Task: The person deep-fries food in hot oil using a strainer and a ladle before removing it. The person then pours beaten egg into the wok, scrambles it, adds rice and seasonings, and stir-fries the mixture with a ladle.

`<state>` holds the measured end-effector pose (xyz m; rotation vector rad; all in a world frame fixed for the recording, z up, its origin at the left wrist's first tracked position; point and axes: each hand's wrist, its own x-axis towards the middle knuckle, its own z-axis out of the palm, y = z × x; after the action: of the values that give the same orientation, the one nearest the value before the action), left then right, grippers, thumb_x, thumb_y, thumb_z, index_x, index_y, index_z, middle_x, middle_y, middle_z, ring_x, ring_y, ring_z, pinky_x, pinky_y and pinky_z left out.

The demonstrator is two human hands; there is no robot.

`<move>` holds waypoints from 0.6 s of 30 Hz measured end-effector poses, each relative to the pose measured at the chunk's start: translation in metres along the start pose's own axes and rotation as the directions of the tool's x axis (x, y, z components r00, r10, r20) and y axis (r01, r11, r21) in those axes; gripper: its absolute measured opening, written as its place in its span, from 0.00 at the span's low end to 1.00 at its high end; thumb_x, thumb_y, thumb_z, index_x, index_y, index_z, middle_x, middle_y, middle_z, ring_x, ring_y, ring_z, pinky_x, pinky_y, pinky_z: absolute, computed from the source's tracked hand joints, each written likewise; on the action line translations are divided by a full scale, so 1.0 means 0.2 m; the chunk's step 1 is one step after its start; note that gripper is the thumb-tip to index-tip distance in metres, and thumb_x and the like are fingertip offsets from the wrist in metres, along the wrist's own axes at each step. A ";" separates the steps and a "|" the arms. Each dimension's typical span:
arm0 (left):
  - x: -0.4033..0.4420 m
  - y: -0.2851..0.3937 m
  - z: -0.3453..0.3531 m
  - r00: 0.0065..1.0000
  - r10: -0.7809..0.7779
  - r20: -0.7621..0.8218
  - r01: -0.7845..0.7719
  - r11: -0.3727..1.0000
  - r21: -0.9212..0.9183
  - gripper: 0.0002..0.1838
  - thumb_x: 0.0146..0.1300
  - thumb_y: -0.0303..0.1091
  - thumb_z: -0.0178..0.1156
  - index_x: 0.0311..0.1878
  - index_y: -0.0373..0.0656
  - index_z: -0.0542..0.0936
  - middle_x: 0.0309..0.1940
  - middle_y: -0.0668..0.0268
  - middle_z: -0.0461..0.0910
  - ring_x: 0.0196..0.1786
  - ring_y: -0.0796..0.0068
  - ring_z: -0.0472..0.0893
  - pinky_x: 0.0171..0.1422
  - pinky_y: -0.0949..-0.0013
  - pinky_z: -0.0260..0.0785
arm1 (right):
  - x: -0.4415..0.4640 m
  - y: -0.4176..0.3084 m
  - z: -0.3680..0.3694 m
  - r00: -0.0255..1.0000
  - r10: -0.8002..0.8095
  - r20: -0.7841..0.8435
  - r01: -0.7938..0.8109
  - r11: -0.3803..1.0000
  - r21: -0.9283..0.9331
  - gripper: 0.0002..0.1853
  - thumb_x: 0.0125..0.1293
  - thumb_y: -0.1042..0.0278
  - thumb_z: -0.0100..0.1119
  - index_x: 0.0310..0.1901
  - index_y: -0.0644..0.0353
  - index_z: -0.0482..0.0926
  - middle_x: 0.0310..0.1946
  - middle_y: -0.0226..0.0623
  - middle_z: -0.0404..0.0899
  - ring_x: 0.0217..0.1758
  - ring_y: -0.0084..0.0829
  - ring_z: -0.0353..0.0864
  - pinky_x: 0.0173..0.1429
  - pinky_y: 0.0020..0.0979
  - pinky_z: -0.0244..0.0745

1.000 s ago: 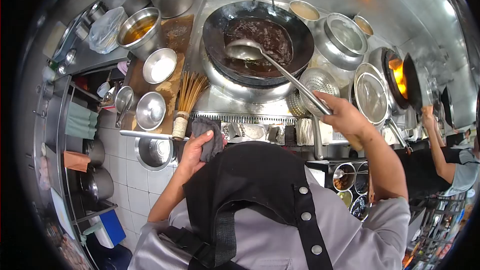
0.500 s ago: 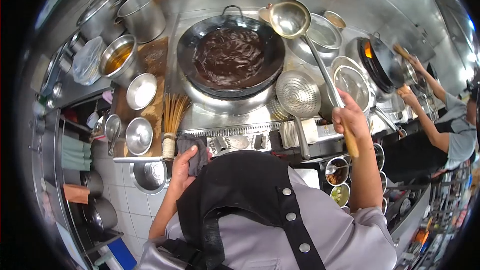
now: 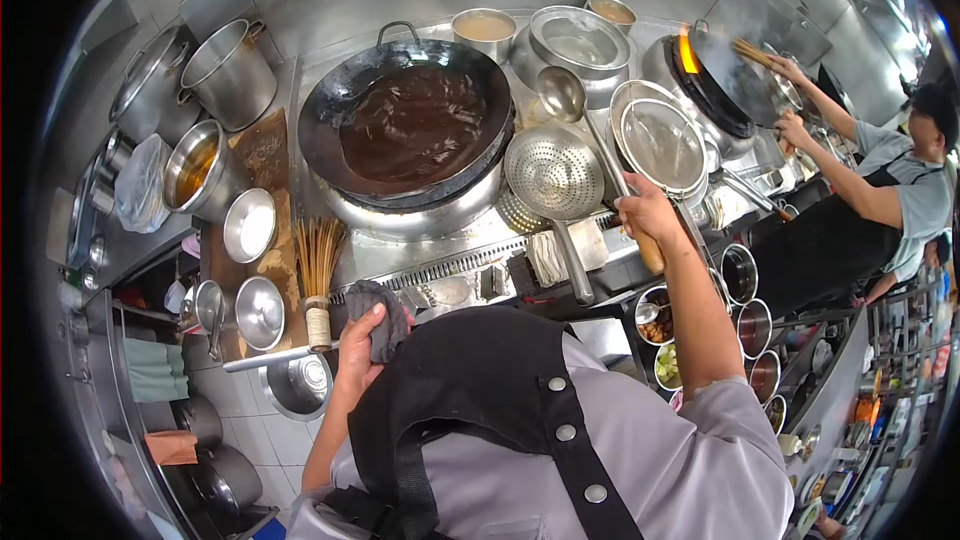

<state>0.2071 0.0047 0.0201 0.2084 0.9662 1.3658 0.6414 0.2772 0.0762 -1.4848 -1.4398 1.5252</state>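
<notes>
My right hand [image 3: 645,212] is closed around the wooden-ended handle of a metal ladle [image 3: 562,94], whose bowl is beside the perforated skimmer [image 3: 555,173]. A dark cloth [image 3: 378,318] is gripped in my left hand [image 3: 360,348], close to the counter's front edge. Dark liquid [image 3: 415,128] lies in the big black wok [image 3: 325,127] on the stove. A bundle of thin sticks bound at the handle [image 3: 318,280] stands just left of the cloth.
At right, a co-worker [image 3: 860,200] holds a smoking wok [image 3: 735,75] beside a flame [image 3: 688,50]. Mesh strainers [image 3: 662,147] rest between the stoves. Pots [image 3: 230,75] and metal bowls [image 3: 260,312] stand at left. Ingredient containers [image 3: 740,273] sit at lower right.
The ladle rose out of the wok, moved right, and is now lower, near the skimmer. The view has turned rightward. My left hand still holds the cloth.
</notes>
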 end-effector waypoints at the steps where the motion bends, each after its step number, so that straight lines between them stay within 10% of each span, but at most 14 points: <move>1: 0.00 -0.01 0.01 0.999 0.002 -0.033 -0.002 1.000 0.001 0.14 0.70 0.37 0.63 0.50 0.34 0.80 0.40 0.54 0.86 0.43 0.62 0.88 0.51 0.61 0.82 | -0.01 0.02 0.03 0.997 -0.036 -0.064 0.031 0.997 -0.074 0.38 0.61 0.77 0.62 0.74 0.63 0.62 0.23 0.33 0.76 0.16 0.26 0.73 0.21 0.29 0.70; 9: 0.02 -0.01 0.00 0.993 -0.062 -0.101 0.057 0.997 -0.054 0.16 0.71 0.37 0.63 0.52 0.34 0.80 0.42 0.53 0.86 0.44 0.60 0.88 0.53 0.60 0.82 | -0.12 -0.25 0.41 0.984 -0.175 0.034 0.169 0.977 0.132 0.36 0.65 0.75 0.60 0.75 0.60 0.62 0.22 0.31 0.74 0.18 0.24 0.73 0.22 0.27 0.70; 15: 0.03 -0.01 0.00 0.998 -0.033 -0.055 0.031 0.999 -0.032 0.18 0.68 0.39 0.65 0.52 0.35 0.79 0.42 0.52 0.85 0.45 0.58 0.87 0.53 0.54 0.83 | 0.07 -0.34 0.83 0.988 -0.068 0.139 0.079 0.993 -0.082 0.33 0.66 0.75 0.59 0.73 0.60 0.62 0.24 0.32 0.73 0.19 0.26 0.73 0.23 0.29 0.72; 18: 0.01 -0.01 -0.05 0.997 -0.025 -0.078 0.020 0.997 -0.072 0.20 0.70 0.42 0.64 0.53 0.34 0.79 0.43 0.51 0.85 0.46 0.57 0.87 0.56 0.53 0.82 | 0.05 -0.39 0.99 0.953 0.081 0.292 -0.148 0.966 0.213 0.23 0.68 0.73 0.59 0.63 0.60 0.67 0.24 0.30 0.73 0.21 0.24 0.73 0.24 0.28 0.71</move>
<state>0.2019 0.0013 0.0114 0.0897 0.9810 1.3940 0.4321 0.2472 0.1069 -1.2683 -1.2872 1.9698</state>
